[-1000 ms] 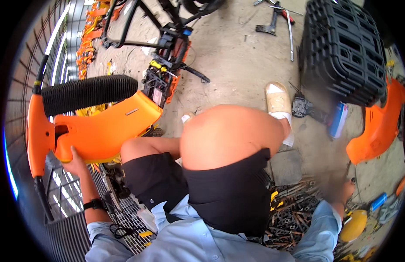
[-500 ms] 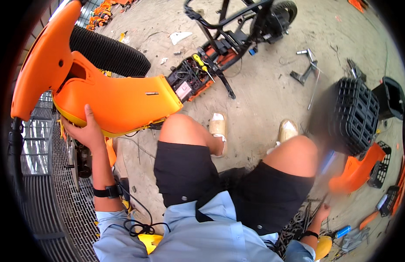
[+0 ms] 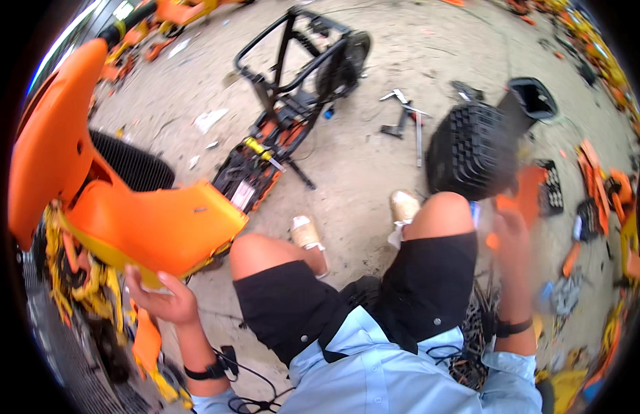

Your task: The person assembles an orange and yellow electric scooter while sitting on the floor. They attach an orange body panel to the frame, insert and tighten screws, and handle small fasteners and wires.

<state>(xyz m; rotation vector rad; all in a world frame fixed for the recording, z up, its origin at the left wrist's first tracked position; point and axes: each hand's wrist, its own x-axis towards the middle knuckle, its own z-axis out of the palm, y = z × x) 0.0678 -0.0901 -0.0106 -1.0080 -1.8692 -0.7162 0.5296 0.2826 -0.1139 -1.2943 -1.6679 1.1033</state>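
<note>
My left hand (image 3: 158,297) grips the lower edge of a large orange plastic body shell (image 3: 127,214) of a scooter, held up at my left with a black tyre (image 3: 130,165) behind it. My right hand (image 3: 510,241) is raised at the right and blurred by motion, next to a small orange piece (image 3: 530,196) and a black plastic crate (image 3: 472,148); whether it holds anything is unclear. I sit with both bare knees forward over the concrete floor.
A stripped black scooter frame (image 3: 292,62) with an exposed battery and wiring (image 3: 254,169) lies ahead. Hand tools (image 3: 406,114) rest on the concrete. Orange and yellow parts (image 3: 610,207) pile along the right. Yellow cables (image 3: 78,283) hang at the left.
The view swung right and the orange shell now sits farther left and higher. My right hand rose from the tool pile up toward the black crate.
</note>
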